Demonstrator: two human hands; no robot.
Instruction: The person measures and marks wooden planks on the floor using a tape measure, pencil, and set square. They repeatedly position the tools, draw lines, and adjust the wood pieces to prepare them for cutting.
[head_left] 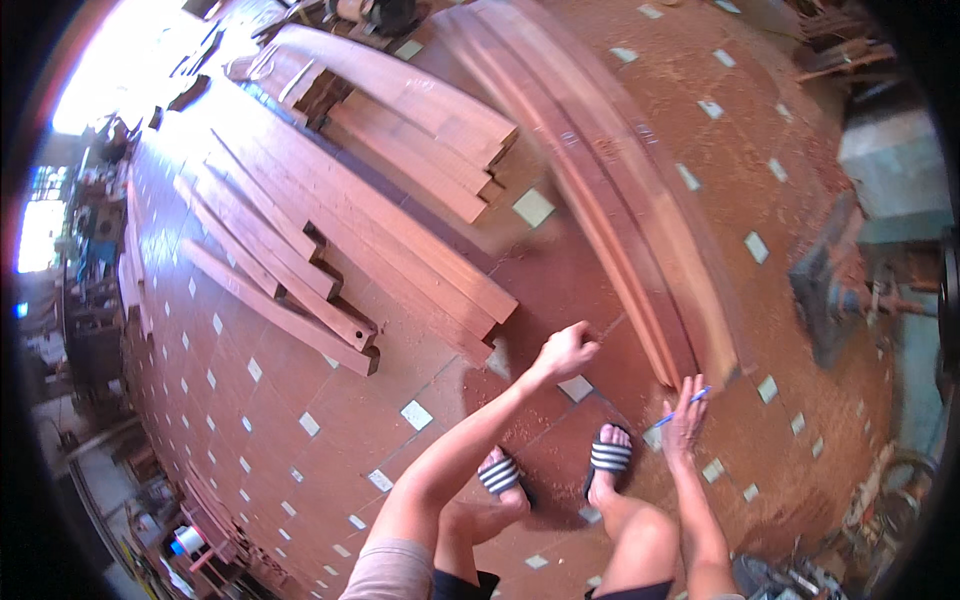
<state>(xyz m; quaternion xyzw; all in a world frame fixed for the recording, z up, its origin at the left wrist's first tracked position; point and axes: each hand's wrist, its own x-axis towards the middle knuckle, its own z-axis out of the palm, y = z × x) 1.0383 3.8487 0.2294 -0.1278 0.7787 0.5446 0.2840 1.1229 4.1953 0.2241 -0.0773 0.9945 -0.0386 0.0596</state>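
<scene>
My right hand (684, 418) is at the near end of the long reddish wooden boards (640, 255), its fingertips against or just beside the board end. A blue pen (694, 399) slants across that hand, held by the fingers. My left hand (568, 352) is in the air above the floor, left of those boards. Its fingers are curled closed, and whatever they may hold is hidden. The boards lie side by side, running from near my right hand to the far top, and their edges are slightly blurred.
Long wooden beams (400, 240) lie to the left, beside several shaped pieces with notched ends (290, 270). Shorter boards (420, 150) are stacked farther away. My sandalled feet (610, 455) stand on the tiled floor, where sawdust is scattered. Machinery (880, 290) stands at the right.
</scene>
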